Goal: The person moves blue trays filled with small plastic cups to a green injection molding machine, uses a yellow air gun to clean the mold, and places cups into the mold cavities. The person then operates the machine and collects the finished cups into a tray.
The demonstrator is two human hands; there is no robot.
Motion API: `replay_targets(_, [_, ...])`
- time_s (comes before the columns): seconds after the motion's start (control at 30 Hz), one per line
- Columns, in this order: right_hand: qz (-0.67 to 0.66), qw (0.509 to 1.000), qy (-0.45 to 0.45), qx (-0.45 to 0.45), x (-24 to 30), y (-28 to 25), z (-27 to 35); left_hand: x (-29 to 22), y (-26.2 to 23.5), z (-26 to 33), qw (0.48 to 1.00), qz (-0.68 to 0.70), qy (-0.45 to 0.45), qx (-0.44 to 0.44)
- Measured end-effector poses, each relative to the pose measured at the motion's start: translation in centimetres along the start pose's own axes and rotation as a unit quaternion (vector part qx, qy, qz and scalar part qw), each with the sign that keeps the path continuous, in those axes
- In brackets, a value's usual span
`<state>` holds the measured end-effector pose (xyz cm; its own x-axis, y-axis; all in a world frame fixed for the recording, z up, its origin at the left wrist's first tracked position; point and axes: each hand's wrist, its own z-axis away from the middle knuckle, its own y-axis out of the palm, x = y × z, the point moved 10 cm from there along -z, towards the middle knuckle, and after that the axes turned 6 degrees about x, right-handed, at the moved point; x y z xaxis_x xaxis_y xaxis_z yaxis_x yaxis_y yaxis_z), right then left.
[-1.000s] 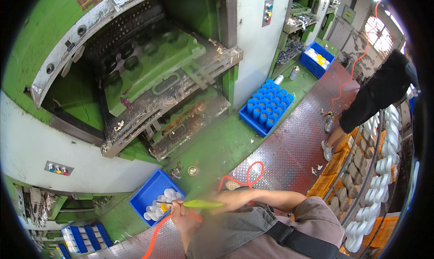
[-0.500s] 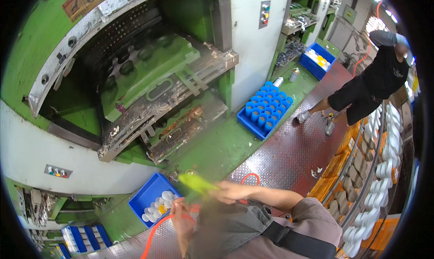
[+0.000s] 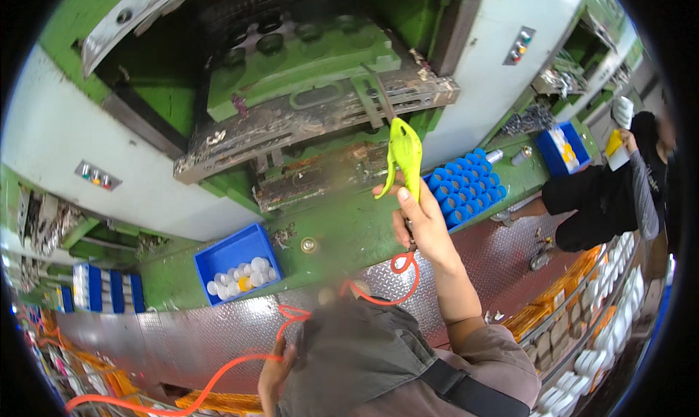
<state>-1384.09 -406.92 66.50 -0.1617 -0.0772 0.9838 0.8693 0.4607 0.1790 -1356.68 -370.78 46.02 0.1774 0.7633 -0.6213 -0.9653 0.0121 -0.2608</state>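
Observation:
In my right hand [image 3: 428, 224] is a yellow-green air blow gun [image 3: 405, 151], held upright with fingers wrapped round its handle. Its thin bent nozzle [image 3: 380, 89] reaches up over the front ledge of a press, beside a green mold block [image 3: 291, 71] with dark round cavities. From the gun's lower end an orange air hose [image 3: 233, 366] loops down and runs off to the lower left. My left hand [image 3: 275, 370] is low, near my body, closed round that hose; part of its fingers is hidden.
A blue bin [image 3: 211, 257] with white and yellow round pieces stands on the green bench, near a small round can [image 3: 309, 245]. Blue cups [image 3: 466, 188] fill a tray at right. Another person [image 3: 611, 191] stands beyond it, near racks of pale soles [image 3: 575, 308].
My right hand has raised the blow gun from low by my body toward the press, nozzle up. My left hand has dropped lower with the hose. The view has shifted.

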Motion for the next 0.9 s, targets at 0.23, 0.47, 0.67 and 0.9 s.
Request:
replay_targets(0.23, [-0.056, 0.998, -0.002, 0.021, -1.6, 1.2, -2.2, 3.2, -1.2, 11.1, 0.970, -0.152, -0.040, -0.187])
replay_targets(0.47, [-0.065, 0.997, -0.045, -0.007, -2.5, 2.4, -1.6, 1.8, -4.6, 19.3, 0.797, -0.337, 0.016, -0.501])
replay_targets(0.67, [-0.056, 0.996, -0.058, -0.032, -1.8, 2.4, 0.0, -3.3, -1.2, 17.7, 0.946, -0.269, -0.040, -0.178])
replay_targets(0.9, [-0.055, 0.997, -0.044, -0.019, -1.1, 5.0, 1.9, -24.9, -2.9, 17.3, 0.881, -0.070, 0.445, -0.141])
